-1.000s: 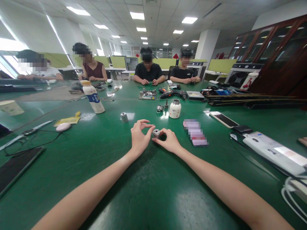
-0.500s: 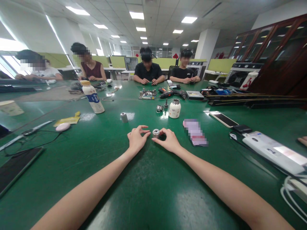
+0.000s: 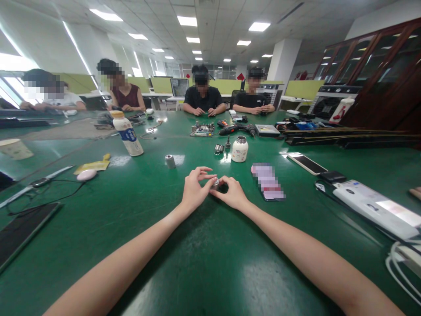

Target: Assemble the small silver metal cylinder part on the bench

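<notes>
A small silver metal cylinder [image 3: 215, 185] stands on the green table between my two hands, partly covered by fingers. My right hand [image 3: 234, 193] grips its side from the right, thumb in front and index finger behind. Over its top edge, the thumb and index finger of my left hand [image 3: 196, 186] close in a pinch; whatever small part they may hold there is hidden. Another grey metal cylinder [image 3: 170, 161] stands upright by itself, farther off to the left.
Beyond my hands are a white jar [image 3: 240, 150], a dark metal fitting [image 3: 228, 143] and a circuit board [image 3: 202, 129]. A phone [image 3: 268, 182] lies to the right, a drink bottle [image 3: 128, 134] stands to the left. Several people sit across the green table [image 3: 184, 267].
My left hand has moved right and onto the top of the metal cylinder, its fingers closing there. The right hand has kept its grip in the same place.
</notes>
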Demonstrator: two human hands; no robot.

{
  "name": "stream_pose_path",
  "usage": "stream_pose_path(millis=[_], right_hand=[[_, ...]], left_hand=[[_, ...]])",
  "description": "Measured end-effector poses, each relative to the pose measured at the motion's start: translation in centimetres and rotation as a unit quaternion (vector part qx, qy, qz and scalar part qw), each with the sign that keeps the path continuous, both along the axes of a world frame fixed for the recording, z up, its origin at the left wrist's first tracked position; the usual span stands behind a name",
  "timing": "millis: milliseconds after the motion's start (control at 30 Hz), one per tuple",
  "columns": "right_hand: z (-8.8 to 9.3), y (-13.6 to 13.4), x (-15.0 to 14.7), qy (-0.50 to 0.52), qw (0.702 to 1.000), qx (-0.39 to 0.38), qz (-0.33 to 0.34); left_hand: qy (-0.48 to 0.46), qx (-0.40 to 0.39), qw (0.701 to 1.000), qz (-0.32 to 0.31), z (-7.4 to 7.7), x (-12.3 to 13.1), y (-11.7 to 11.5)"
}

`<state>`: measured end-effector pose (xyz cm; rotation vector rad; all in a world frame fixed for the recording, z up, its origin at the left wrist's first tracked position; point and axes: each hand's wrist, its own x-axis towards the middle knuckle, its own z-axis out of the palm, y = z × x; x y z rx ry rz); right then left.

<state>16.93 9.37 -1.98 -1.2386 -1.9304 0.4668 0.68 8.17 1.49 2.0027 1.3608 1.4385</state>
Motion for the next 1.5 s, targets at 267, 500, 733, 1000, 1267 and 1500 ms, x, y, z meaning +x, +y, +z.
stream_pose_path(millis=[267, 500, 733, 1000, 1267, 1500], right_hand=[[0.0, -0.1, 0.0, -0.004, 1.0, 0.002, -0.009], [0.0, -0.1, 0.0, 0.0, 1.0, 0.002, -0.002], [0.0, -0.2, -0.1, 0.002, 1.0, 0.002, -0.007], [0.1, -0.2, -0.1, -0.007, 1.0, 0.01, -0.016], [0.1, -0.2, -0.1, -0.01, 1.0, 0.007, -0.021], [0.1, -0.2, -0.1, -0.004, 1.0, 0.002, -0.008]], left_hand=[[-0.061, 0.018, 0.994, 0.085, 0.2, -0.1, 0.0], [-0.028, -0.018, 0.999, 0.003, 0.1, 0.1, -0.2], [-0.034, 0.041, 0.996, 0.073, 0.3, 0.1, -0.1], [0.066, -0.092, 0.985, 0.128, -1.9, -2.6, 1.8], [-0.017, 0.04, 0.991, 0.123, -1.4, -1.9, 1.5], [0.016, 0.065, 0.996, 0.063, -0.6, -0.1, 0.0]])
